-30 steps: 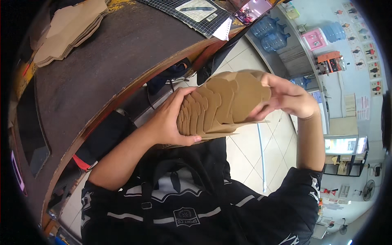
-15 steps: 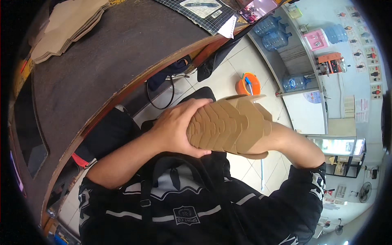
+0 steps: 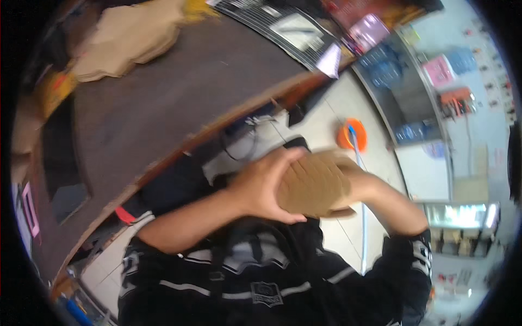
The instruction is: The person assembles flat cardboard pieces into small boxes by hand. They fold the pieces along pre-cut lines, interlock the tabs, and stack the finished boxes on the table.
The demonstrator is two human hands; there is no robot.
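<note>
A stack of brown cardboard pieces (image 3: 312, 185), layered over one another with wavy edges, is held between my two hands in front of my body. Around its left end curves my left hand (image 3: 272, 182), thumb on the near side and fingers on the far side. My right hand (image 3: 356, 187) grips the right end; its fingers are mostly hidden by the cardboard. Motion blurs the hands and the stack.
A dark-topped table (image 3: 163, 108) with a worn edge curves along the left, bearing a pile of brown cut sheets (image 3: 128, 41) and a cutting mat (image 3: 261, 22). On the tiled floor stands an orange bucket (image 3: 356, 142) with a long pale-blue handle (image 3: 365, 233). Shelving (image 3: 405, 98) holds water bottles.
The cardboard stack looks shorter and less fanned out, with my hands closer together. The whole view has shifted, so the table and bucket appear farther right.
</note>
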